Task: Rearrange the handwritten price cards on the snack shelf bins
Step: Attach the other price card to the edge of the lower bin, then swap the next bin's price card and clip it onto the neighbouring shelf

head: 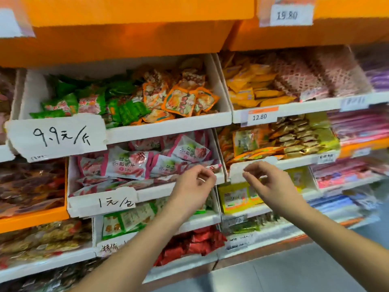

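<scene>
Handwritten white paper price card reading "9.9元/斤" [57,137] hangs on the front lip of the white bin of green and orange snack packets [168,127], upper left. Lower down, a smaller torn white card reading "1元/包" [116,201] sits on the front edge of the white bin of pink-and-white packets [84,207]. My left hand [194,186] is up in front of that bin's right end, fingers curled, thumb and forefinger pinched together, a ring showing; whether that grip has anything in it I can't tell. My right hand [266,182] hovers just beside it, before the white lip of the neighbouring bin [237,169], grip loose and half-curled, grasping nothing I can see. Printed tags "12.80" [260,117] and "19.80" [286,15] sit higher on the orange-and-white shelving. Grey floor [294,277] at lower right.
</scene>
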